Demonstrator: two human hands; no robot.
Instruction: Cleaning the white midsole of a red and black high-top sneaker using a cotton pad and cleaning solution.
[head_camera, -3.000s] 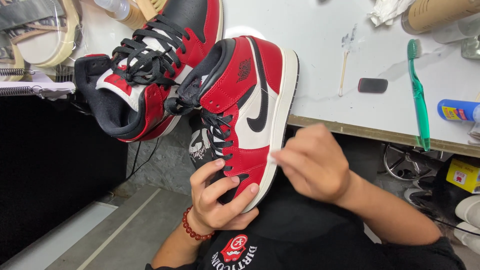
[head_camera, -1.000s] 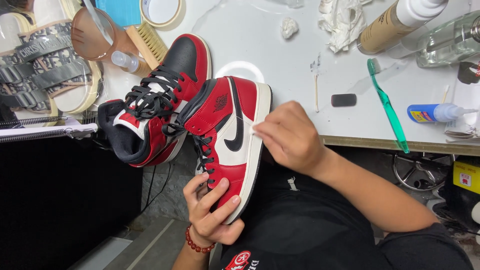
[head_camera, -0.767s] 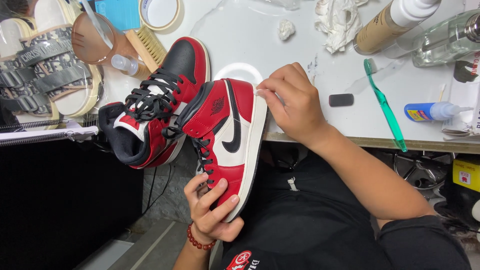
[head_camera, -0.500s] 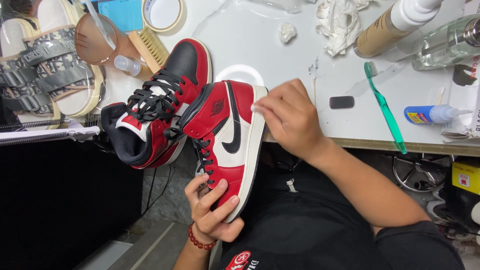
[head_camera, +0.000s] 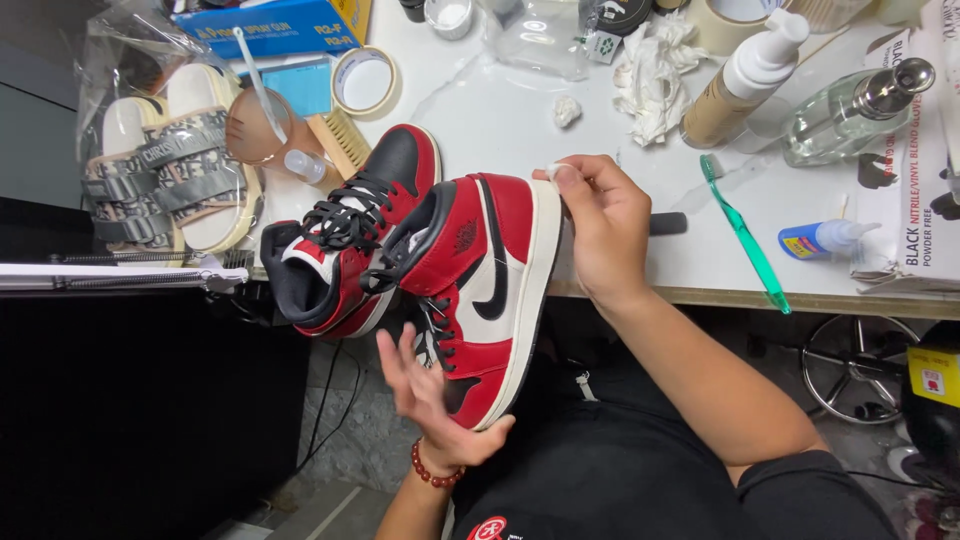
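A: Head view: left hand (head_camera: 432, 405) spread open, cupping the toe of the red, white and black sneaker (head_camera: 487, 290) off the table's (head_camera: 640, 275) edge.

B: And the right hand (head_camera: 598, 228)?

A: It pinches a small white pad (head_camera: 556, 171) against the heel; the second sneaker (head_camera: 345, 240) lies just beside

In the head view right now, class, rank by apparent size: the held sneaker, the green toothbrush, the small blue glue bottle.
1. held sneaker, though it sits closest to the camera, which inflates it.
2. green toothbrush, long but thin.
3. small blue glue bottle, clearly smallest.
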